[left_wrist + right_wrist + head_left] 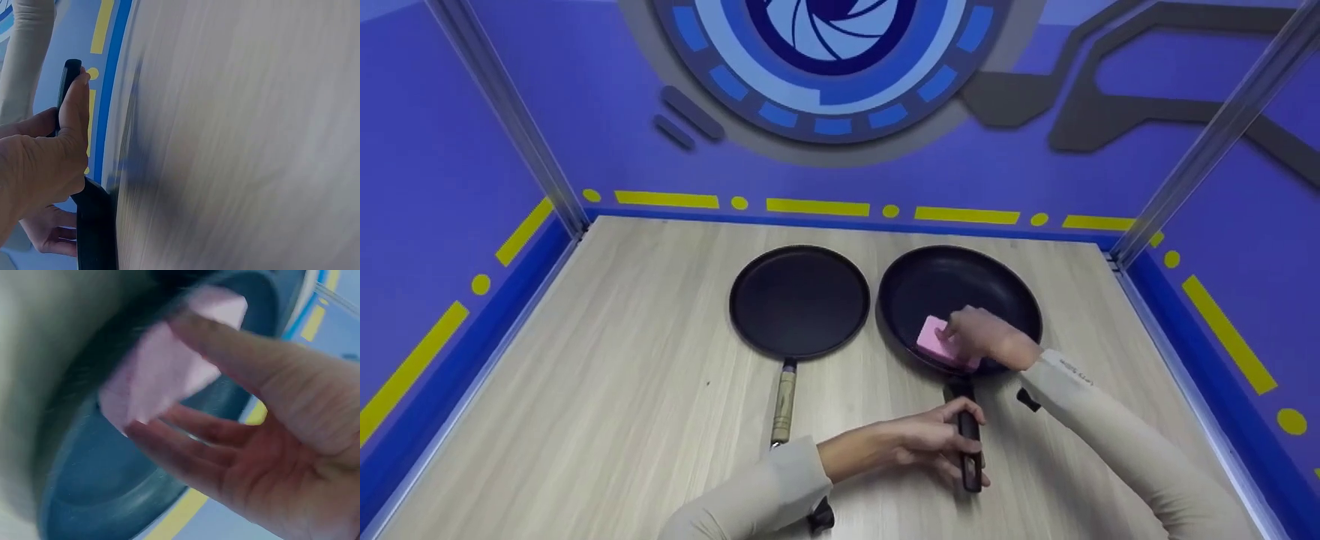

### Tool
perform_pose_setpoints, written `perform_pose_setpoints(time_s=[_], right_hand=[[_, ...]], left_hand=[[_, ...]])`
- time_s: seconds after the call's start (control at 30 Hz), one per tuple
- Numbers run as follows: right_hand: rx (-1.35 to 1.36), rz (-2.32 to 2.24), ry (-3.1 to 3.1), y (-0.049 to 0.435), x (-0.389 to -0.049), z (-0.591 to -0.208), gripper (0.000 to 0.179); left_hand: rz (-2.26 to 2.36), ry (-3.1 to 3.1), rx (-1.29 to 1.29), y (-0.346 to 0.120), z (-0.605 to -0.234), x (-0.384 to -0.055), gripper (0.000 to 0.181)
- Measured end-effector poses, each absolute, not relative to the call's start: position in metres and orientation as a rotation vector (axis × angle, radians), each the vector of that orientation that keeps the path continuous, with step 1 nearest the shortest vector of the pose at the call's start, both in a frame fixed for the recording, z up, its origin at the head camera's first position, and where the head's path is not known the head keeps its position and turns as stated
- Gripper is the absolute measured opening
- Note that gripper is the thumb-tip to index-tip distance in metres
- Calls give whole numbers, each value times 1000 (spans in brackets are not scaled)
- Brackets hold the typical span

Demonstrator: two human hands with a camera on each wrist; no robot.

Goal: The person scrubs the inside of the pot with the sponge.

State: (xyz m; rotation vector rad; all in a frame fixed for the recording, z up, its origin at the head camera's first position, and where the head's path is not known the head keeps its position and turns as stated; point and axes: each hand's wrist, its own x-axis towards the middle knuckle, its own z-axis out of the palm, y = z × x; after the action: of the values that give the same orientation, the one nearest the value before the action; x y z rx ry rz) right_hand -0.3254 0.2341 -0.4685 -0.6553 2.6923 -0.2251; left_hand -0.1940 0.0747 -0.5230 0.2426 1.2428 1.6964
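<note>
A deep black frying pan (960,281) lies on the right of the table. My left hand (926,441) grips its black handle (970,469), and the left wrist view shows the thumb and fingers on either side of that handle (68,79). Inside the pan, near the handle side, my right hand (990,337) holds a pink sponge (933,336) against the inner wall. In the right wrist view the thumb lies over the sponge (163,365) and the fingertips touch its edge.
A flat black pan (799,300) with a wooden handle (784,405) lies just left of the frying pan. The pale wooden table (645,337) is walled by blue-purple panels (885,172) with metal posts (521,112) at the back corners.
</note>
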Motion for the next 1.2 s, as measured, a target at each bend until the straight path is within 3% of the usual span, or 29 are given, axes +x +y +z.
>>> perform_pose_setpoints(time_s=[0.33,0.47,0.63,0.8,1.2], right_hand=[[-543,-47,2919,283,-374,-485,14],[-411,9,3000,284,-379,-491,20],[-246,46,2958,276,-375,-485,25],[-264,60,2823,278,-371,-469,43],[-539,47,2724,253,-333,-459,34]], left_hand=[[1701,1276,258,74,-526,-189,29],[1704,1264,253,76,-527,-185,30],[1687,1273,233,75,-526,-185,31],[1667,1290,240,73,-525,-190,28],[1655,1331,232,72,-521,-195,28]])
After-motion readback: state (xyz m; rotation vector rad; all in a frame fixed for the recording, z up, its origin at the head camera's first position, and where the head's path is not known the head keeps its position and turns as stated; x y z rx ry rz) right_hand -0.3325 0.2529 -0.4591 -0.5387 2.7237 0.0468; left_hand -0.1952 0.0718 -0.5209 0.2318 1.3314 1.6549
